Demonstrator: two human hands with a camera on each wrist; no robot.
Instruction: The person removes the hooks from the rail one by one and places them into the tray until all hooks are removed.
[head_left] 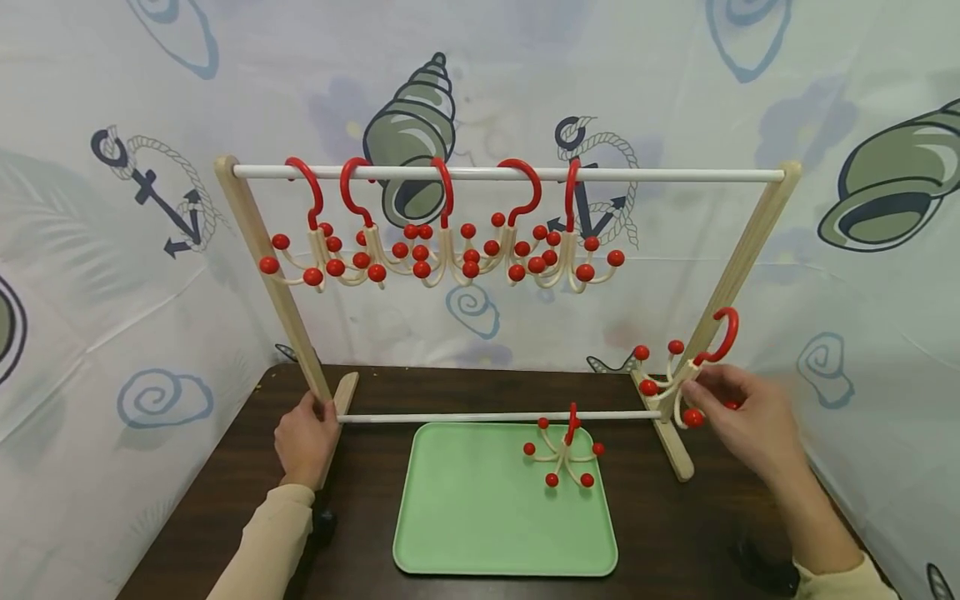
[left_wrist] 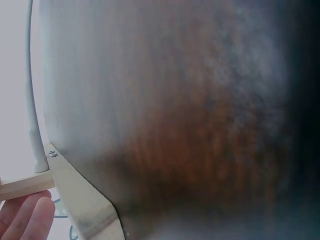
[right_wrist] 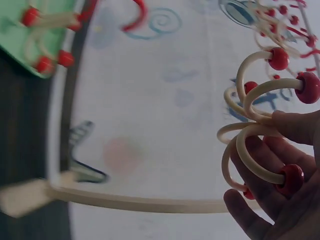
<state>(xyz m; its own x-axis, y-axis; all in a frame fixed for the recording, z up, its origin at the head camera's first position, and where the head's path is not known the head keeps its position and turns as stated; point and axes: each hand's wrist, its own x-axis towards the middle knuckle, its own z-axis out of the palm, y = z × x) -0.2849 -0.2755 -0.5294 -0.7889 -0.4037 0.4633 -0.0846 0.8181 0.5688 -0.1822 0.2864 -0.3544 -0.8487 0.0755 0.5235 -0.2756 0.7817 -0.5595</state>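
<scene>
My right hand (head_left: 750, 417) pinches a cream multi-armed hanger (right_wrist: 257, 120) with red ball tips and a red hook, in front of the rack's right upright. The hook points up and to the right in the head view. Low on the left, my left hand (head_left: 307, 440) grips the wooden rack (head_left: 288, 308) at the foot of its upright; in the left wrist view, fingers (left_wrist: 37, 220) show beside the wood. Several like hangers (head_left: 446, 242) hang by red hooks from the white top bar (head_left: 660, 175). Another hanger (head_left: 564, 454) lies on the green tray (head_left: 495, 525).
A lower white bar (head_left: 450, 417) crosses between the rack's feet, just behind the tray. The right foot (head_left: 675, 450) rests on the dark brown table (head_left: 360, 533). Behind stands a pale cloth (head_left: 480, 92) printed with shells and anchors.
</scene>
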